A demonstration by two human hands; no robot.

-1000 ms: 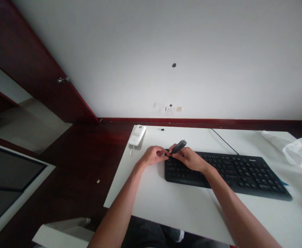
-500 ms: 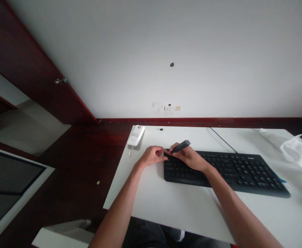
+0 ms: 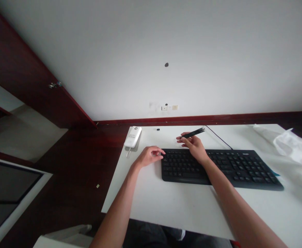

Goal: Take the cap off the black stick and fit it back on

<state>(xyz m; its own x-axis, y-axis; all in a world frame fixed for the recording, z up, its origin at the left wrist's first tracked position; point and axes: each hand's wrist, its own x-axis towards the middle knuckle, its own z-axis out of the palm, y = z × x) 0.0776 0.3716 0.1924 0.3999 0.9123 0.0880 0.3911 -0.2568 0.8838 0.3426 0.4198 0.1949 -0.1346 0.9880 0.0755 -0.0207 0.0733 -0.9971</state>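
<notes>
A black keyboard (image 3: 228, 168) lies on the white table (image 3: 166, 199) in front of me. At its upper left corner rests my left hand (image 3: 151, 155), with curved fingers and a small gap between thumb and index finger; nothing shows in it. My right hand (image 3: 195, 146) is raised over the keyboard's back edge, closed around a slim black pen-shaped tool (image 3: 194, 133) with a paler tip that points up and to the right. The tool's exact kind cannot be made out. Its lower end is hidden by my fingers.
A white device like a power bank (image 3: 133, 137), with a short white cable, lies at the table's back left. Near the back edge is a small black piece (image 3: 158, 129). Crumpled white material (image 3: 292, 146) covers the right side. The keyboard cable (image 3: 219, 137) runs backwards.
My right hand has lifted away from the keyboard's upper left keys and moved right and back, carrying the black tool. The left hand stays by the keyboard corner. The view has shifted slightly.
</notes>
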